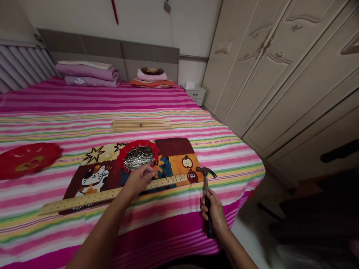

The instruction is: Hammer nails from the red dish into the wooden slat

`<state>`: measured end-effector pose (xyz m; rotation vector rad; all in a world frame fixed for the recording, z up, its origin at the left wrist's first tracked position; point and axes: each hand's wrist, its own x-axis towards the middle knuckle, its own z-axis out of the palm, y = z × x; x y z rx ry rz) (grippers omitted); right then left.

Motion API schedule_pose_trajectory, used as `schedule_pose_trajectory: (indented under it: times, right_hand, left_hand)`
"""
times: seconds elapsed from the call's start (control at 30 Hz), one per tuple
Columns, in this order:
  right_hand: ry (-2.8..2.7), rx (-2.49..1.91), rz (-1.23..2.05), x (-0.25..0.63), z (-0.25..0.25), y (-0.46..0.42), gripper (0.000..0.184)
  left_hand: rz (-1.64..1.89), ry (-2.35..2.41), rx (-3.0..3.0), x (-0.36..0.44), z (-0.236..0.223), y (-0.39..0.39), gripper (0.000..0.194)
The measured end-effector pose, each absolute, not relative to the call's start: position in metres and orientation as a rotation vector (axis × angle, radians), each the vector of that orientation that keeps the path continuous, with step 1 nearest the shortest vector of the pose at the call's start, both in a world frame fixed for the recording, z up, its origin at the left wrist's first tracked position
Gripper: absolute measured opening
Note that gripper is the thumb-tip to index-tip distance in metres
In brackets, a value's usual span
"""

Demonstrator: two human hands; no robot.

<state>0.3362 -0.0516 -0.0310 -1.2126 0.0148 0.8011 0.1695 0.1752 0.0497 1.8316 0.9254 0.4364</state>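
Observation:
My right hand (pixel 214 209) is wrapped round the black handle of a claw hammer (pixel 206 179), its head resting or hovering near the mat's right edge; I cannot tell which. Just in front of the red bowl of nails (pixel 139 155), my left hand (pixel 139 180) has its fingers pinched together; anything between them is too small to make out. Beneath that hand runs a long wooden strip (pixel 84 200) with a row of holes or dots. Several nails (pixel 176 178) stand up from its right end. The strip lies across a patterned mat (pixel 174 147) with cat and apple pictures.
A red plate (pixel 28 158) lies at the left. Beyond the mat, several wooden strips (pixel 143 125) are stacked on the striped bedspread (pixel 224 145). Folded bedding (pixel 89 74) sits by the headboard. A wardrobe (pixel 269 74) stands to the right of the bed.

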Motion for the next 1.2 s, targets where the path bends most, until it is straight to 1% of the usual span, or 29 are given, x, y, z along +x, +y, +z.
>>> schedule_pose_trajectory:
  times: [0.1,0.17,0.5,0.67,0.87,1.07,1.13,1.2]
  right_hand:
    - [0.018,-1.21,0.809,0.336,-0.031,-0.052,0.045]
    - [0.016,-1.207,0.814,0.337,-0.031,-0.052,0.046]
    - [0.003,-1.206,0.814,0.337,-0.028,-0.053,0.041]
    - [0.012,-1.198,0.831,0.337,-0.028,-0.054,0.044]
    - [0.004,-1.206,0.817,0.338,-0.027,-0.054,0.039]
    - [-0.031,-1.27,0.744,0.325,-0.024,-0.056,0.048]
    - [-0.09,-1.351,0.715,0.317,-0.017,-0.06,0.052]
    - [-0.222,-1.462,0.698,0.31,-0.004,-0.064,0.052]
  left_hand:
    - [0.428,0.911,1.479,0.169,0.051,0.168,0.037]
    - [0.433,0.895,1.412,0.171,0.049,0.164,0.041]
    - [0.636,0.958,1.534,0.186,0.022,0.149,0.021]
    - [0.691,0.946,1.565,0.184,0.014,0.148,0.02]
    - [0.719,0.973,1.752,0.183,0.005,0.148,0.018]
    - [0.749,0.945,1.947,0.182,0.007,0.145,0.014]
    - [0.734,0.941,1.968,0.182,0.008,0.145,0.013]
    - [0.728,0.935,1.988,0.181,0.009,0.144,0.013]
